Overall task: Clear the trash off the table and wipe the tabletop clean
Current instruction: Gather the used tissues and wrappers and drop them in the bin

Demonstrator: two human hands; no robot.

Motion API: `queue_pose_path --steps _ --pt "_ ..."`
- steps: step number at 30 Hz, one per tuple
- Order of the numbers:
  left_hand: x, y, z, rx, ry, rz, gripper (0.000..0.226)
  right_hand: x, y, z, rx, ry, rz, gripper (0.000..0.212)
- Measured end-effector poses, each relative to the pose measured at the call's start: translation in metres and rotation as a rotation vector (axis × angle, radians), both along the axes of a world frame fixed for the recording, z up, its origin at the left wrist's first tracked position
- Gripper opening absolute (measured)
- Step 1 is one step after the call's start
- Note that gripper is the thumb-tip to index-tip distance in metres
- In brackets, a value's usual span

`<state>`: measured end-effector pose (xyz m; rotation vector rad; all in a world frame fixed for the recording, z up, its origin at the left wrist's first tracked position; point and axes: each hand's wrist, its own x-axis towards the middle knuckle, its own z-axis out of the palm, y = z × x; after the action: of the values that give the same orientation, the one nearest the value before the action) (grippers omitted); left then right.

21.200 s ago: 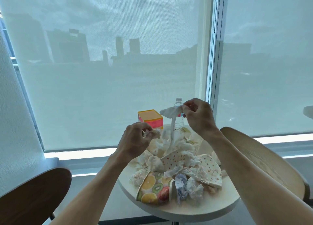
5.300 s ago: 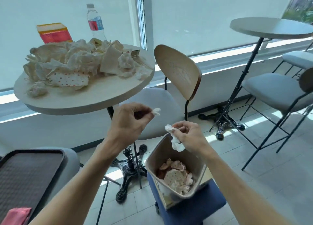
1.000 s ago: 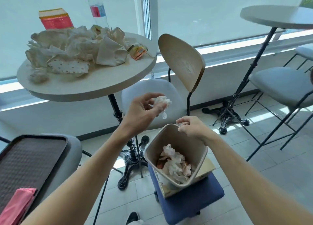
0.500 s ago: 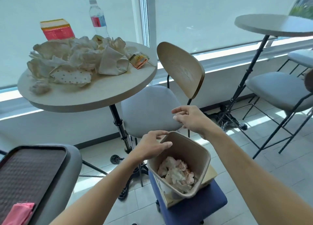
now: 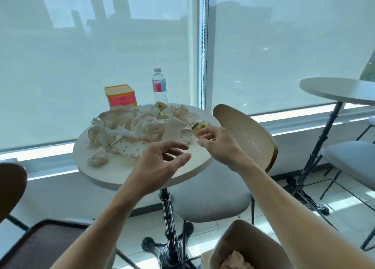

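The bin at 5 o'clock holds some trash. A big paper pile waits on the worktop. No wiping yet. The right hand pinches a yellow wrapper; the left hand is loose and empty.

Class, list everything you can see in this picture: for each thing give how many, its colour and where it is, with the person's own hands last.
round table: 1, cream, centre
crumpled paper trash: a pile, off-white, on the table
spotted paper: 1, white with red dots, front of the pile
small packet: 1, gold, table's right edge, at the right fingertips
box: 1, yellow and pink, behind the pile
water bottle: 1, clear, red label, upright behind the pile
chair: 1, wooden back, grey seat, right of the table
second table: 1, pale, far right
bin: 1, beige, bottom right, paper inside
tray: 1, dark, bottom left
left hand: open, above the table's front edge
right hand: reaching to the packet
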<state>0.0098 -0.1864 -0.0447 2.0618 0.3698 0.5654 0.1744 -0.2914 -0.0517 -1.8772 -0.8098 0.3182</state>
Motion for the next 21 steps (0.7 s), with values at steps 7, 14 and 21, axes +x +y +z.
queue_pose_path --steps 7,14,21 --pt "-0.011 0.062 0.012 -0.048 -0.032 0.076 0.009 0.009 0.073 0.008 -0.194 -0.091 -0.022 0.07" --pt "-0.016 0.099 0.012 -0.052 -0.061 0.111 0.011 0.022 0.097 -0.001 -0.201 -0.08 -0.112 0.069" --pt "-0.004 0.114 0.018 -0.036 -0.118 0.1 0.014 0.031 0.08 0.04 0.032 -0.098 -0.361 0.048"
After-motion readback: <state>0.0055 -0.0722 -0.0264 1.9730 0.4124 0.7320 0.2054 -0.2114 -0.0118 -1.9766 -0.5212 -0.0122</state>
